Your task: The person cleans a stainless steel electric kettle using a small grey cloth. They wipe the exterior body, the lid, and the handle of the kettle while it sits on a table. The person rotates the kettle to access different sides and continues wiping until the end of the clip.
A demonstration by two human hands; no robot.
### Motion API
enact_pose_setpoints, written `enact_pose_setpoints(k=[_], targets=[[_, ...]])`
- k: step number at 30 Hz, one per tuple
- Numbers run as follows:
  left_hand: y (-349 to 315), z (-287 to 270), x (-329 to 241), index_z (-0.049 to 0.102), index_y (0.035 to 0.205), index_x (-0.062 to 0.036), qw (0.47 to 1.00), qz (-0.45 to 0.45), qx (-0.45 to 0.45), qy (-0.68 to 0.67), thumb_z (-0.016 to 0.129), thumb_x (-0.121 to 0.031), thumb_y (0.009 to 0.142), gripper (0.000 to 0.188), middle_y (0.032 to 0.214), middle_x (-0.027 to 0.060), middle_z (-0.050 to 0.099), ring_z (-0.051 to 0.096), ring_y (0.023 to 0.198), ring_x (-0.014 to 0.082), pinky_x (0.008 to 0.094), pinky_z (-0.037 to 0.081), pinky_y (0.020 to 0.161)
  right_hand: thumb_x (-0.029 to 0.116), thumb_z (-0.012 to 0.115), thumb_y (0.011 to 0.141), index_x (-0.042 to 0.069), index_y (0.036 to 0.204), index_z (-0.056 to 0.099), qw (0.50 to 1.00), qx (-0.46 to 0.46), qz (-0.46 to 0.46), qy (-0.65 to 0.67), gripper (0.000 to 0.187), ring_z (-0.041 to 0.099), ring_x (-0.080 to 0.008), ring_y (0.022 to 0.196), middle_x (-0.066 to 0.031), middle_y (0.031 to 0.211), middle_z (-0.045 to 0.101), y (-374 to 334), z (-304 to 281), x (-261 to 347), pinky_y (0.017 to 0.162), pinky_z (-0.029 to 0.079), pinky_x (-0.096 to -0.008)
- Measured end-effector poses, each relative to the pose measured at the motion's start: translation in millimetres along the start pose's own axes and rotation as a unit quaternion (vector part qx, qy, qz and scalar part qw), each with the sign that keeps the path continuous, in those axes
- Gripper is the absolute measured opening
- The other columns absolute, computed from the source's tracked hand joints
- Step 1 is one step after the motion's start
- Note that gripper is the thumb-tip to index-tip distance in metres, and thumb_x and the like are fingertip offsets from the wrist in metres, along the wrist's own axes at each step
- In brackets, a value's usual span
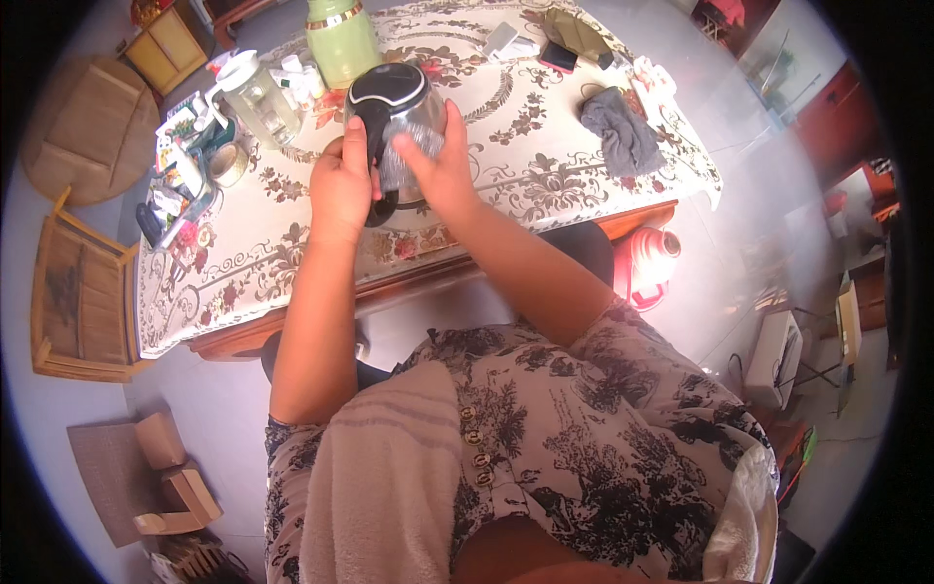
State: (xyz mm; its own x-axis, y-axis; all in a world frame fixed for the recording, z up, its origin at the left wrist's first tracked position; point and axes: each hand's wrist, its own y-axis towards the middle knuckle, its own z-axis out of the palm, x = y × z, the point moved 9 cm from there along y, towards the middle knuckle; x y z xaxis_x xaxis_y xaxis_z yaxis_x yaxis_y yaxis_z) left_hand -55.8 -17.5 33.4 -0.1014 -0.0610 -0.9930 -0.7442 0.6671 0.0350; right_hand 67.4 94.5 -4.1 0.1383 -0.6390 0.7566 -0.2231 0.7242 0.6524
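A glass kettle point(401, 146) with a black lid and a black handle is held over the table, its handle side towards me. My left hand point(341, 190) is wrapped round the handle, thumb pointing up along it. Spread against the right side of the glass, my right hand point(446, 167) steadies the body with its thumb across the front. Beneath the kettle lies a floral tablecloth point(516, 180); whether the kettle's base touches it I cannot tell. Just behind the kettle stands a pale green vessel point(341, 47) with a gold band.
Left of the kettle are a clear pitcher point(258, 105) with a white lid, a tape roll point(229, 164) and a cluttered basket. A crumpled grey cloth point(621, 131) lies at the right. Beside the table's front right edge stands a red flask point(646, 263); a wooden chair point(83, 292) is at the left.
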Motion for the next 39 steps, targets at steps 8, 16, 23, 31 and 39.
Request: enact_pose_setpoints(k=[8, 16, 23, 31, 39], targets=[[-5, 4, -1, 0.054, 0.076, -0.0003, 0.999, 0.02, -0.028, 0.004, 0.043, -0.057, 0.093, 0.06, 0.053, 0.0042, 0.048, 0.044, 0.044, 0.013, 0.0264, 0.037, 0.044, 0.032, 0.047, 0.097, -0.009, 0.133, 0.039, 0.994, 0.007, 0.031, 0.104, 0.055, 0.042, -0.0365, 0.127, -0.0273, 0.135, 0.043, 24, 17, -17, 0.106, 0.032, -0.0379], [1, 6, 4, 0.053, 0.076, -0.001, 0.999, 0.025, -0.009, -0.022, 0.042, -0.053, 0.095, 0.057, 0.054, 0.0038, 0.048, 0.043, 0.043, 0.0121, 0.0252, 0.035, 0.043, 0.036, 0.048, 0.096, -0.01, 0.134, 0.035, 0.999, -0.007, 0.023, -0.023, 0.061, 0.039, -0.0403, 0.128, -0.0291, 0.138, 0.038, 12, 19, -4, 0.108, 0.029, -0.0408], [1, 5, 1, 0.051, 0.074, -0.002, 1.0, 0.024, 0.005, -0.011, 0.041, -0.055, 0.095, 0.058, 0.053, 0.0048, 0.048, 0.044, 0.042, 0.0137, 0.0275, 0.037, 0.043, 0.032, 0.049, 0.096, -0.006, 0.133, 0.041, 0.986, 0.047, 0.114, 0.111, 0.054, 0.034, -0.0405, 0.132, -0.0304, 0.136, 0.04, 85, 31, -17, 0.11, 0.026, -0.0412], [7, 1, 20, 0.055, 0.086, 0.0006, 0.998, 0.023, 0.025, -0.049, 0.024, -0.046, 0.1, 0.057, 0.053, 0.0055, 0.05, 0.047, 0.044, 0.0143, 0.0286, 0.038, 0.043, 0.048, 0.065, 0.078, 0.008, 0.142, 0.037, 0.961, 0.188, -0.02, -0.201, 0.08, 0.023, -0.0427, 0.136, -0.0212, 0.149, 0.026, 80, 55, 45, 0.109, 0.022, -0.0577], [3, 2, 12, 0.054, 0.084, 0.0006, 0.999, 0.019, 0.022, -0.045, 0.023, -0.05, 0.1, 0.061, 0.054, 0.0054, 0.05, 0.048, 0.045, 0.0143, 0.0281, 0.04, 0.045, 0.055, 0.07, 0.071, 0.025, 0.143, 0.04, 0.82, 0.364, 0.001, -0.441, 0.083, 0.012, -0.0386, 0.143, -0.0107, 0.153, 0.024, 108, 110, 69, 0.111, 0.015, -0.0616]])
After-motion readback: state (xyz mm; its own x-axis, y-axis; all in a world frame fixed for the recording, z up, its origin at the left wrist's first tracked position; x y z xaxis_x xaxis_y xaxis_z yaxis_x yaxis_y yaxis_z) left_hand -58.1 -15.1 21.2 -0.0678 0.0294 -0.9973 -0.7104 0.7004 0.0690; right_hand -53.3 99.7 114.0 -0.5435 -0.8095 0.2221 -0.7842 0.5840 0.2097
